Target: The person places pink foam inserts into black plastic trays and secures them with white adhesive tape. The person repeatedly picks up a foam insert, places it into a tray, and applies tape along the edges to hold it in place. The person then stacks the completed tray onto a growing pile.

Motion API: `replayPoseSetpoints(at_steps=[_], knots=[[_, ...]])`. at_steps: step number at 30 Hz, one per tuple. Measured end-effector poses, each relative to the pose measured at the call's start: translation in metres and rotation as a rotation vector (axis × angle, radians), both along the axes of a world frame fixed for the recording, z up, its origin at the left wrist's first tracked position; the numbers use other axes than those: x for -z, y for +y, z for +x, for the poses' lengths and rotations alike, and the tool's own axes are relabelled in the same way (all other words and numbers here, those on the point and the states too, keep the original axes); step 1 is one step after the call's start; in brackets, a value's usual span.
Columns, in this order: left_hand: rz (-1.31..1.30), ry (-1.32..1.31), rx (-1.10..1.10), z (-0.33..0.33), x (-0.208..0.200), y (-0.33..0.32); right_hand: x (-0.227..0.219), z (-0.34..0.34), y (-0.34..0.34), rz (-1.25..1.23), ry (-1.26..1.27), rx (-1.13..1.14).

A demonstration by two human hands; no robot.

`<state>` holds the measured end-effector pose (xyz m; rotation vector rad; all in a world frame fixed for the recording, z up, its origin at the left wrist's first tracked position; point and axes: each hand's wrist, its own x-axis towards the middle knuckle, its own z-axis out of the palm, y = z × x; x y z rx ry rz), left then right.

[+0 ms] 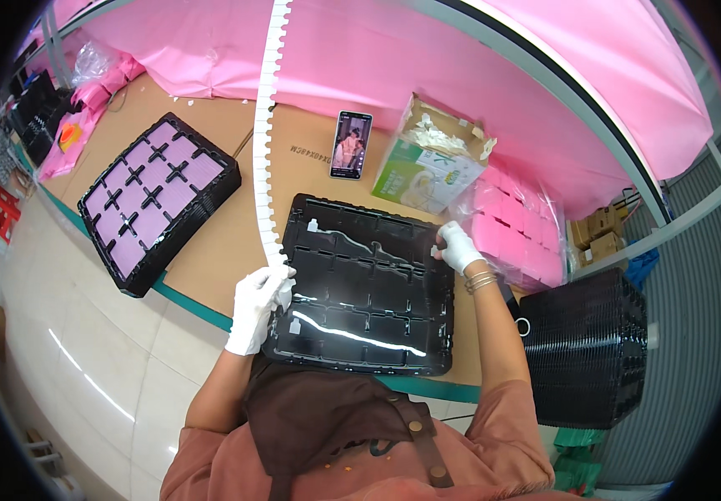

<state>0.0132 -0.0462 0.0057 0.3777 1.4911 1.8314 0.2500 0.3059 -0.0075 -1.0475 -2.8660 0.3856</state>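
A black plastic tray (pixel 360 288) lies before me on the cardboard-topped table, with small white tabs (pixel 312 225) stuck at its left side. My left hand (pixel 256 309), in a white glove, is closed at the tray's left edge around white label pieces (pixel 286 294). Just above it ends a long notched white strip (pixel 267 150) that hangs down from the top. My right hand (pixel 459 248), gloved too and with bracelets on the wrist, pinches a small white tab (pixel 436 250) at the tray's upper right corner. Its fingertips are partly hidden.
Left stands a black tray stack with lilac sheets (pixel 143 184). A phone (pixel 350 144), an open green-and-white carton (pixel 431 163) and bagged pink blocks (pixel 511 221) line the back. Many nested black trays (pixel 586 346) stand at right. Pink sheeting (pixel 494 75) hangs behind.
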Motion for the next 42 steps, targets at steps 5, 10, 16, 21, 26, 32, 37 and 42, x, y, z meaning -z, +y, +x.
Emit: replayPoseSetpoints(at_steps=[5,10,16,21,26,32,37,42], knots=[[-0.024,0.033,0.094,0.016,-0.024,0.006,-0.008,-0.035,-0.077,0.039,0.588,0.085],[0.075,-0.070,0.079,0.037,-0.025,0.022,-0.051,-0.081,-0.226,-0.877,0.725,0.059],[0.064,0.205,0.017,0.045,-0.017,0.027,-0.014,-0.089,-0.238,-1.347,0.990,0.136],[-0.011,0.106,0.116,0.022,-0.025,0.031,-0.026,-0.087,-0.253,-0.807,0.955,0.276],[-0.070,0.035,0.013,0.001,-0.002,0.033,-0.053,-0.057,-0.235,-0.319,1.007,0.084],[-0.070,0.069,-0.024,-0.022,0.024,0.019,-0.034,0.061,-0.149,-0.143,0.354,0.071],[-0.058,0.002,-0.065,-0.020,0.018,0.019,-0.019,0.099,-0.154,-0.144,0.139,-0.045],[-0.079,0.026,-0.032,-0.014,0.019,0.018,0.003,0.099,-0.175,-0.074,0.124,0.100]])
